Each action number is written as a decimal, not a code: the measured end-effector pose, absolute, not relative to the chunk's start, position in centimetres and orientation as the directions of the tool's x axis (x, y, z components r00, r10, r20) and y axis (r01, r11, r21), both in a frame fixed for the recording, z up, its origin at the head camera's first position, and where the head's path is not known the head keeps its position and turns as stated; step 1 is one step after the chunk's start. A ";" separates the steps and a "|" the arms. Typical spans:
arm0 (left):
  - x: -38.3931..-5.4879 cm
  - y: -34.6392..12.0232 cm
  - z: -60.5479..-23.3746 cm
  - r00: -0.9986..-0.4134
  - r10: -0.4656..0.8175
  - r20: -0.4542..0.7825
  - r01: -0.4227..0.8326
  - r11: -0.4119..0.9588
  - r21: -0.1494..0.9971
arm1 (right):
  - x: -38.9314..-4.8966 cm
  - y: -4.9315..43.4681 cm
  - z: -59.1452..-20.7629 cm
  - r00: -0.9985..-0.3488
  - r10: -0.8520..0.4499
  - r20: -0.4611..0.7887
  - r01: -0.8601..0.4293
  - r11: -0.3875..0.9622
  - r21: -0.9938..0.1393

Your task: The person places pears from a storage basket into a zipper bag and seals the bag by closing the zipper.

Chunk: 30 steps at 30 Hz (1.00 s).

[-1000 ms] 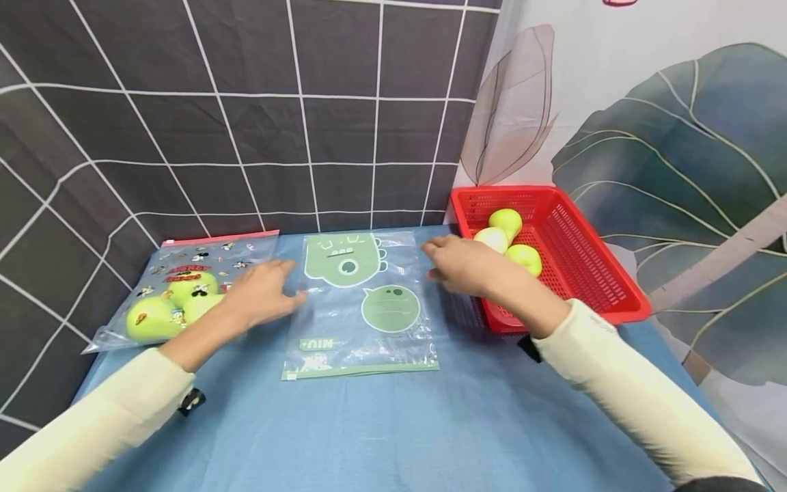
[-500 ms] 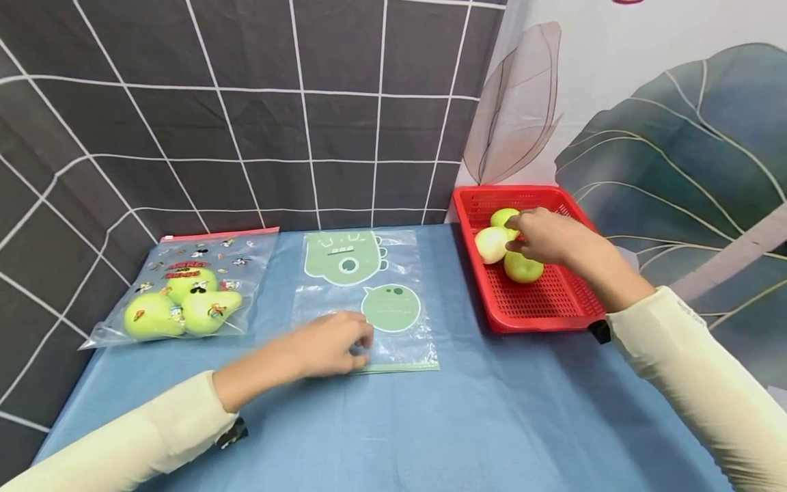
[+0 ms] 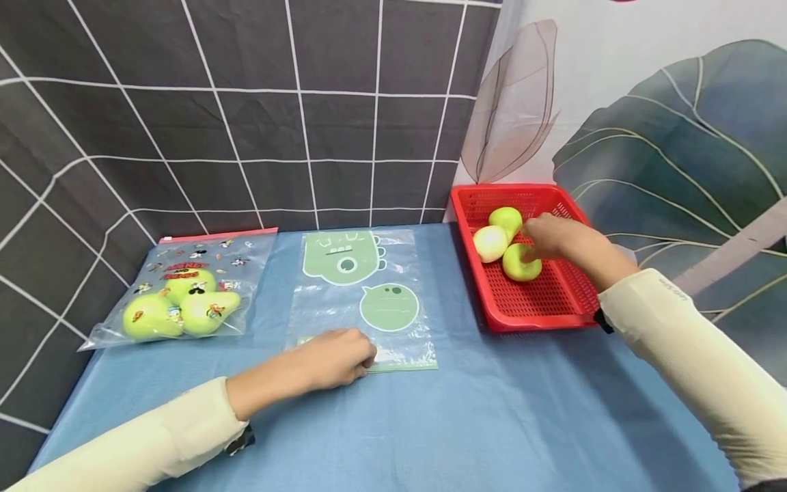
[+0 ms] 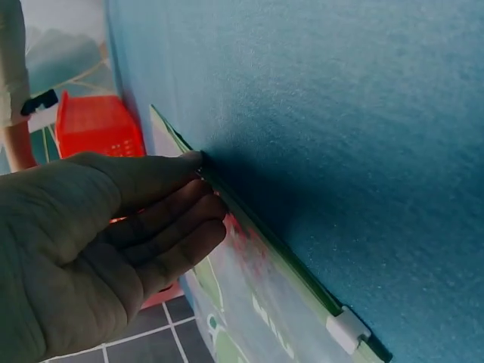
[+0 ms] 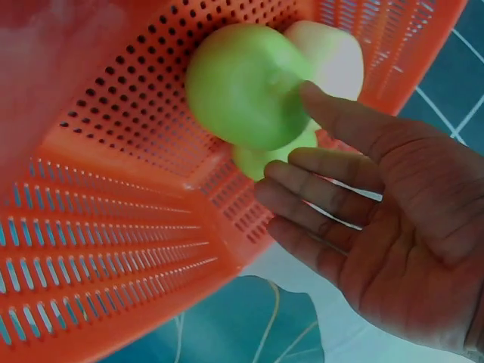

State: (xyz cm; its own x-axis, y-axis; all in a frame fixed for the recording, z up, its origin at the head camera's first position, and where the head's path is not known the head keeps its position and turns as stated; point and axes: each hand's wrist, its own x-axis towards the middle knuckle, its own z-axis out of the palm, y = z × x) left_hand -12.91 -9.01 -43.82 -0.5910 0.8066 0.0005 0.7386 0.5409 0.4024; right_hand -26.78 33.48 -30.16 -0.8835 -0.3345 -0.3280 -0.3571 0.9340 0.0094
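Observation:
My left hand is at the near edge of a clear zip bag with green cartoon prints, which lies flat on the blue cloth. In the left wrist view its thumb and fingers pinch the bag's green zip strip; a white slider sits toward one end. My right hand reaches into a red basket, fingers fairly straight. Its thumb tip is against or very near a green apple. Beside that apple lie a paler fruit and another green fruit.
A second zip bag with a red strip and cartoon figures lies at the left, holding several green fruits, one pear-shaped. A dark gridded cloth hangs behind, and a leaf-print cloth hangs at the right.
The left hand has moved right and nearer, from beside the left bag to the middle bag's zip edge. The right hand has moved right, from the basket's left side to over the fruit.

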 end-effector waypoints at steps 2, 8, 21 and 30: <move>-12.7 -8.9 -42.8 -0.583 0.813 -0.009 0.725 0.525 0.446 | -26.9 33.6 -30.3 -0.883 -0.322 -0.341 -0.346 0.938 0.011; -12.3 -8.9 -41.1 -0.555 0.832 -0.005 0.725 0.486 0.488 | -27.4 33.5 -30.2 -0.861 -0.353 -0.366 -0.381 0.925 0.003; -14.2 -8.9 -46.1 -0.526 0.841 0.124 0.804 0.444 0.396 | -27.9 32.9 -30.2 -0.837 -0.388 -0.387 -0.431 0.902 0.028; -15.7 -9.2 -49.4 -0.544 0.836 0.072 0.811 0.502 0.299 | -27.8 31.8 -30.2 -0.841 -0.366 -0.399 -0.438 0.893 0.103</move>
